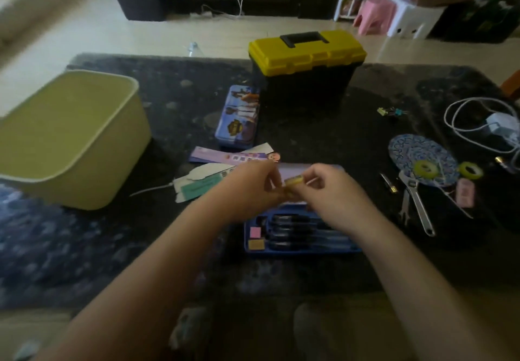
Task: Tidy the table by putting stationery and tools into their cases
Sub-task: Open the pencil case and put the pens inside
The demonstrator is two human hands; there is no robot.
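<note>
**Head view.** The left hand (253, 189) and right hand (330, 192) meet above a dark table (337, 135). The curled fingertips of both pinch a small yellow object (294, 182) (too blurred to tell what it is). At 6 o'clock from the object lies an open blue pencil case (281, 251), which holds dark-handled items (289, 228) and a pink block (255, 231). At 12 o'clock stands a toolbox (305, 57) with its yellow lid down. At 11 o'clock lies a closed printed tin (237, 118), and at 9 o'clock a green tub (70, 135). At 3 o'clock lie a wrench (419, 203) and a green tape roll (426, 169).
</note>
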